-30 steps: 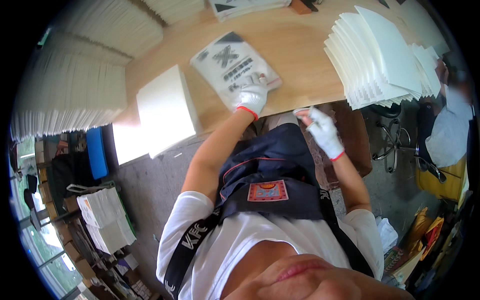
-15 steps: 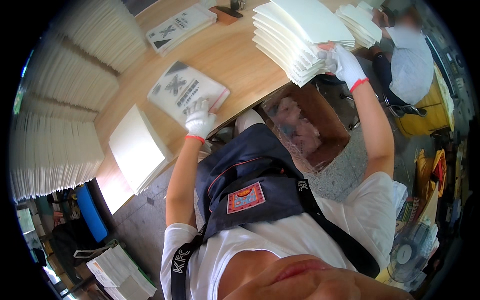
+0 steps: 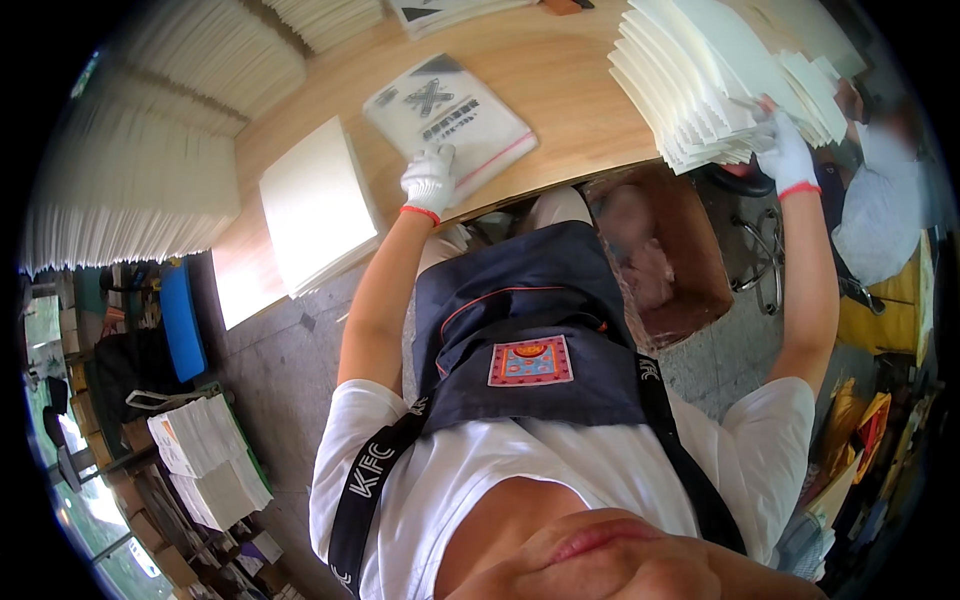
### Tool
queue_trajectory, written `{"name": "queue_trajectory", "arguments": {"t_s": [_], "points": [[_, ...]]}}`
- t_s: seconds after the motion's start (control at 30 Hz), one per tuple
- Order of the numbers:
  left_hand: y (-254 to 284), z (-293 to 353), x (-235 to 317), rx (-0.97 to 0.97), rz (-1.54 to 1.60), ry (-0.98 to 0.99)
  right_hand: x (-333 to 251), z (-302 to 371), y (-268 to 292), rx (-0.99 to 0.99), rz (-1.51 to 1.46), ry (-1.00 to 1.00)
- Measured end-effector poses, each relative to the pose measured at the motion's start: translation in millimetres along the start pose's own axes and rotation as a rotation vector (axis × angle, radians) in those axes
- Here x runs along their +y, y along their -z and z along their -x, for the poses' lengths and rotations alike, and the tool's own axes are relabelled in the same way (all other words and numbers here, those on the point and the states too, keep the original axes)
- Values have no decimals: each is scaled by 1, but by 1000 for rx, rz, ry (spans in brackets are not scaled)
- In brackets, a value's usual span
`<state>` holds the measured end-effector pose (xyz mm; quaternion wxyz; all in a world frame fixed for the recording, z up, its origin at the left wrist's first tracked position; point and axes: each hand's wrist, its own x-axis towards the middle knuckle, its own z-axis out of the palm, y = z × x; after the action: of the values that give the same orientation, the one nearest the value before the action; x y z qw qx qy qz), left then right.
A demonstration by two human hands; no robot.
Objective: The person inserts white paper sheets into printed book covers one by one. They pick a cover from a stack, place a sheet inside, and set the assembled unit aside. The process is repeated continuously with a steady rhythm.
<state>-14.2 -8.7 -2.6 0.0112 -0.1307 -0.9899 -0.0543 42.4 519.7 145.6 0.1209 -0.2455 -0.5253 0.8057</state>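
Note:
My left hand (image 3: 428, 180), in a white glove with a red cuff, lies on the near edge of a small pile of printed clear plastic bags (image 3: 450, 118). Its fingers are stretched over the top bag. Beside it on the left is a neat low stack of blank white paper (image 3: 318, 210). At the far right of the table, my right hand (image 3: 785, 152), gloved the same way, grips the near right corner of a tall fanned stack of white paper (image 3: 690, 75). Its fingertips are partly hidden at the sheets' edges.
Tall rows of white paper (image 3: 130, 185) line the table's left side. Below the table's front edge stands an open cardboard box (image 3: 690, 270) with crumpled plastic. A co-worker in light clothing (image 3: 885, 215) is at the right. More paper stacks (image 3: 210, 460) stand at lower left.
My view has turned, so the table and its things sit farther right and higher in the picture. Both hands remain at the same things, the left on the bags, the right at the tall stack.

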Motion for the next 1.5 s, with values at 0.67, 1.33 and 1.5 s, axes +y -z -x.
{"name": "queue_trajectory", "arguments": {"t_s": [0.67,1.33,1.5], "points": [[-20,33,-21,310,300,119,100,153,-65,-338,50,-102],[13,26,-5,411,681,-56,257,166,-88,-321,-493,-576],[-14,58,50,684,1365,216,238,197,-117,-267,-449,-546]]}}
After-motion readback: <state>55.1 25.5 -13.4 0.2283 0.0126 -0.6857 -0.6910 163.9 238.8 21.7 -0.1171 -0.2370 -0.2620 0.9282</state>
